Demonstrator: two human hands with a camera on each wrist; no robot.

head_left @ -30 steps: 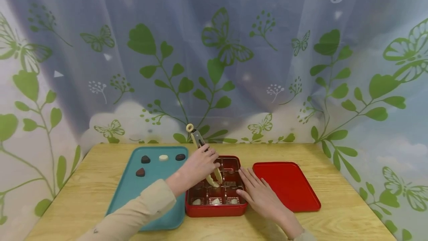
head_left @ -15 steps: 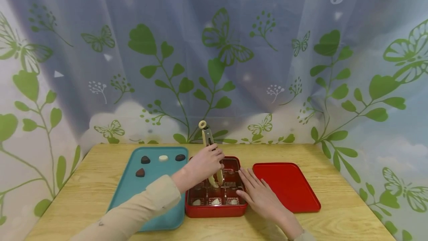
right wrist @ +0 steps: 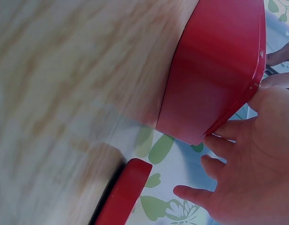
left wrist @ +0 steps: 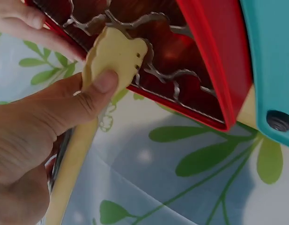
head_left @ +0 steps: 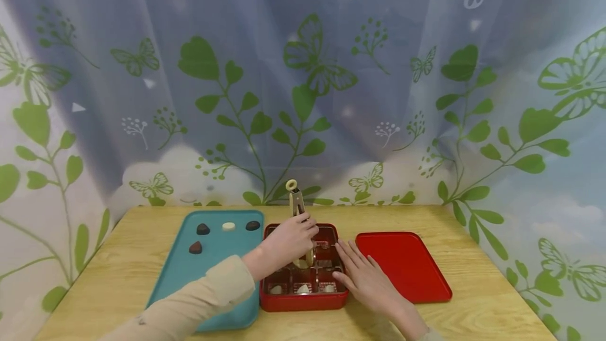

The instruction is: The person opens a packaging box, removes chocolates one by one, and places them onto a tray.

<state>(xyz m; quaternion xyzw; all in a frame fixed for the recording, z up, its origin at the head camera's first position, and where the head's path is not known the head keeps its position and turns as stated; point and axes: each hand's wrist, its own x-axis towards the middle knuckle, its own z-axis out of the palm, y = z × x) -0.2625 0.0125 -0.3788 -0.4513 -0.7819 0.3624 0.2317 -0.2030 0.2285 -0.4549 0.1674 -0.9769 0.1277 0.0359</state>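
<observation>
My left hand point(head_left: 290, 238) grips cream-and-metal tongs point(head_left: 296, 201), handle end up, over the red tin box point(head_left: 303, 303). In the left wrist view the thumb presses on a scalloped tong head point(left wrist: 114, 54), which overlaps the box's clear divided insert point(left wrist: 170, 72). What lies between the tong heads is hidden. Pale pieces, among them a white one point(head_left: 303, 289), sit in the box's front row of compartments. Fingers spread and straight, my right hand point(head_left: 366, 278) rests against the box's right side.
Left of the box lies a teal tray point(head_left: 213, 272) bearing a white oval piece point(head_left: 229, 226), a brown piece point(head_left: 195, 247) and dark pieces, one point(head_left: 202, 229) at its back left. A red lid point(head_left: 402, 264) lies to the right. Behind the wooden table point(head_left: 478, 278) hangs a patterned curtain point(head_left: 331, 136).
The left hand has shifted slightly right over the box, and the tongs have swung more upright. My right hand stays at the box's side. The pieces on the tray have not moved.
</observation>
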